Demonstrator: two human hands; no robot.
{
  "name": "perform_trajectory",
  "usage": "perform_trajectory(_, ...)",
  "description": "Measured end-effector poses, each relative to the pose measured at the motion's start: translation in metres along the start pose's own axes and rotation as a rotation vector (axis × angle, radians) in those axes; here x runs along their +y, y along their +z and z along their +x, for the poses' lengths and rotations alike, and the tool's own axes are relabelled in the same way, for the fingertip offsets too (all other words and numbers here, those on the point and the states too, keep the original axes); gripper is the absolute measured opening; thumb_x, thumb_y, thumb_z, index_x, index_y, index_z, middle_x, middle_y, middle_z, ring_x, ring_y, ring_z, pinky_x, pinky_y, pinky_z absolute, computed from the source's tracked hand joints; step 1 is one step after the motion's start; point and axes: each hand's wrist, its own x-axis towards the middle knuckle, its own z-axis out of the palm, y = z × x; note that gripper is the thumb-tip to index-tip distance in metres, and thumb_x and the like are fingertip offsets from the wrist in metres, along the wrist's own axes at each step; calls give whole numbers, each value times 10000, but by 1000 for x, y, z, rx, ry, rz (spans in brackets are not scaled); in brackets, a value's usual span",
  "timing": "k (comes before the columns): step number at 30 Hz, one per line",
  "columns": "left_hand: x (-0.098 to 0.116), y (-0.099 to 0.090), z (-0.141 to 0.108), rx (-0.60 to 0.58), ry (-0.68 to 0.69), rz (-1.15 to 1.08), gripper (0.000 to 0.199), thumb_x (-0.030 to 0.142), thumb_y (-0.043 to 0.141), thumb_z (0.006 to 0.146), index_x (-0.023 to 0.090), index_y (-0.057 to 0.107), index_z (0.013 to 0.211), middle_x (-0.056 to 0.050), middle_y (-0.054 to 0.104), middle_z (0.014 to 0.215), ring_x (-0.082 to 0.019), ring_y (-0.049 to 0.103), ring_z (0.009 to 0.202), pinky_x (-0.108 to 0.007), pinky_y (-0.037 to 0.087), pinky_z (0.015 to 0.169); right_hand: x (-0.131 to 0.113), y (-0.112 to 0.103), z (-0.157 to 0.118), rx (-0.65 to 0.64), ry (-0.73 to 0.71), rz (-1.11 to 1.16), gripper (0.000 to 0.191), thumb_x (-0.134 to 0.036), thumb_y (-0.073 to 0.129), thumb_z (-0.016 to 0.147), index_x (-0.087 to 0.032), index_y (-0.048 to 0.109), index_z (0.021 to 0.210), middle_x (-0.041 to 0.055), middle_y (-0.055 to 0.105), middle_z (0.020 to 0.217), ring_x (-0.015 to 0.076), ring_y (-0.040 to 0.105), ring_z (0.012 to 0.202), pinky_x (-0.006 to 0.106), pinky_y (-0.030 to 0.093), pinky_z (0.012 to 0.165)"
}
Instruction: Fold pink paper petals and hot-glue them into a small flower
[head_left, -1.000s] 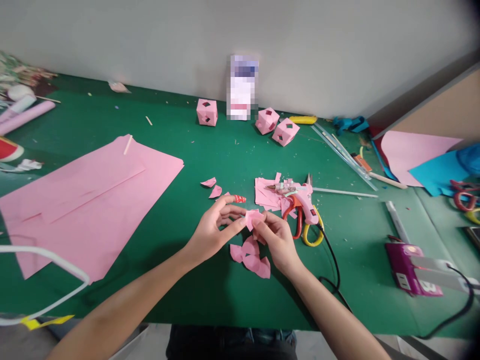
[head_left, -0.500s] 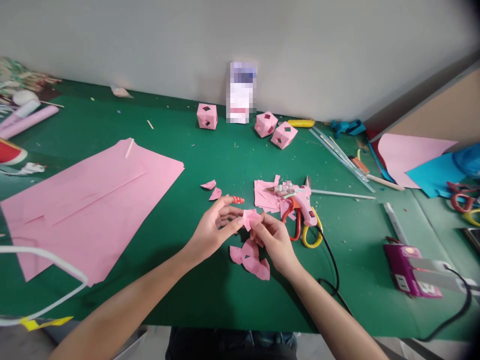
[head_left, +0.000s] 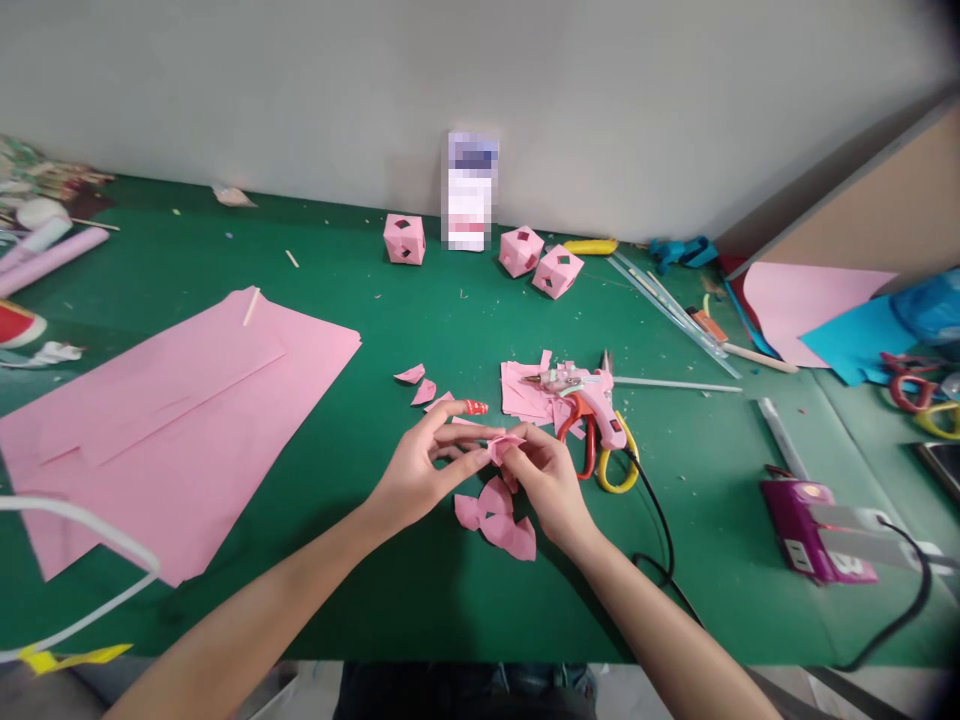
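Note:
Between my hands is a small folded pink paper piece [head_left: 498, 447], partly covered by my fingers. My left hand [head_left: 427, 455] pinches its left side with thumb and fingers; red wrapping covers the tip of the index finger. My right hand [head_left: 541, 480] grips the right side, thumb on top. Just below lie curved pink paper pieces [head_left: 501, 522] in a cluster. Beyond my left hand are loose pink paper petals [head_left: 410, 374]. A pink glue gun [head_left: 596, 395] rests on scissors [head_left: 621, 470] and a pile of pink paper strips [head_left: 517, 390], right of my right hand.
Large pink sheets [head_left: 180, 430] cover the left of the green table [head_left: 337, 600]. Pink paper cubes [head_left: 405, 240] with cut-out holes stand at the back near a blurred upright phone-like screen [head_left: 469, 190]. A purple power box [head_left: 806, 530] with a black cord sits right.
The pink paper piece, seen standing up between my fingers before, is now folded flatter and more covered by them. The whole view has shifted slightly.

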Motion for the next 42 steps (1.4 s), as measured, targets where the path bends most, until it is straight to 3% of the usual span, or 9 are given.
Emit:
perform_trajectory(5,0,2,-1,36,23,85,473,341,740,817,202,514,1208,-89,759,1102,-212,734,921,-326,578,805,-1,-1,1,-1,0,42,210,-365,684,802,-197,597,712,-41,543,626,81,418,499,228,353,489)
perform_trajectory(14,-3,4,-1,-2,-21,19,439,319,754,797,205,532,1158,-77,770,1056,-160,724,688,-315,602,724,-4,1,0,1,-11,70,190,-300,664,782,-204,545,670,-58,529,606,81,438,492,225,375,498)
perform_trajectory(20,2,4,0,67,-19,-48,451,331,732,813,175,504,1171,-107,744,1067,-162,719,725,-312,591,737,-6,3,-2,-16,27,-56,263,-424,650,828,-199,557,726,-44,524,615,93,439,512,231,358,492)
perform_trajectory(26,4,0,3,100,-49,-66,472,354,723,813,175,486,1180,-98,734,1012,-159,709,708,-294,585,685,-4,-1,0,99,-79,-147,247,-442,659,844,-200,625,880,-6,586,736,120,502,614,241,391,527)
perform_trajectory(31,2,1,3,112,-39,0,430,383,665,854,167,481,1176,-76,725,943,-165,700,745,-290,570,688,-2,-4,0,122,-143,-198,214,-384,656,866,-193,628,775,7,606,739,130,517,653,262,407,590)
perform_trajectory(37,-1,4,1,120,37,106,450,361,680,846,179,484,1208,-93,697,1036,-206,687,944,-284,552,736,2,6,-5,150,-228,-297,235,-359,616,901,-198,596,731,4,590,710,134,520,643,269,423,598)
perform_trajectory(42,-8,3,2,173,80,157,391,337,648,874,186,504,1205,-53,693,918,-169,683,811,-268,542,704,4,10,-5,93,-219,-399,179,-367,596,917,-204,628,849,17,642,779,138,555,650,268,434,589)
